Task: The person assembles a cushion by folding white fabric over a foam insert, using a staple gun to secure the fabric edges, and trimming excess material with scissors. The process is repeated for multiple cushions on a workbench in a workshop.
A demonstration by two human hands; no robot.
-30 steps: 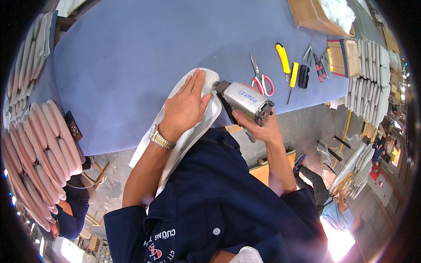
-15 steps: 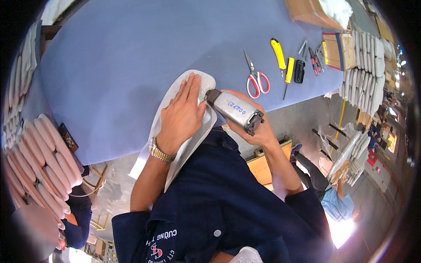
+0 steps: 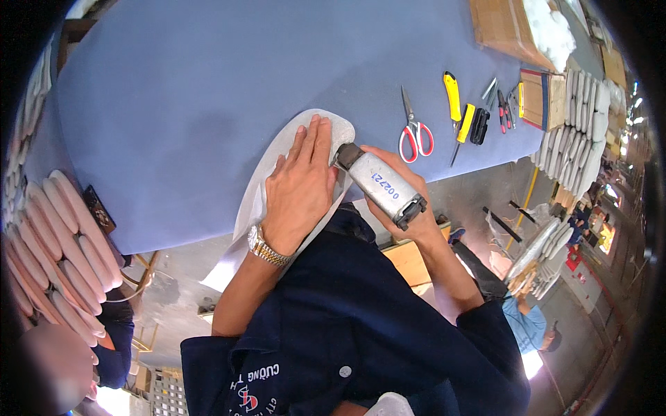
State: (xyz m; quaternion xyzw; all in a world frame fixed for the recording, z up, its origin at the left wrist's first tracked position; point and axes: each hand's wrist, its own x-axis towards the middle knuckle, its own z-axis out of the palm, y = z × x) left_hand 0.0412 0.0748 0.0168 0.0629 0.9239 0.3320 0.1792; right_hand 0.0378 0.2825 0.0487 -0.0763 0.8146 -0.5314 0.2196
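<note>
My left hand (image 3: 298, 184), a wristwatch on its wrist, lies flat with fingers stretched over a pale grey fabric-covered pad (image 3: 260, 170) with a rounded far end. The pad rests over the table's near edge against my body, its white underside fabric hanging down at the left. Closed around a silver staple gun (image 3: 383, 184) is my right hand (image 3: 409, 184); its fingers are partly hidden behind the tool's body. The gun's dark nose meets the pad's right rim, close to my left fingers. Whether it presses on the fabric is hard to tell.
On the blue-grey table (image 3: 173, 104), red-handled scissors (image 3: 415, 132) lie right of the pad. Beyond them are a yellow cutter (image 3: 452, 93), a yellow-handled screwdriver (image 3: 465, 125), a black case (image 3: 479, 126) and pliers (image 3: 503, 114). Stacked pads (image 3: 62, 243) stand left; a cardboard box (image 3: 510, 31) sits far right.
The view has shifted, so table tools appear farther right and lower. My hands, the pad and the staple gun appear slightly farther right; both hands keep their hold and pose.
</note>
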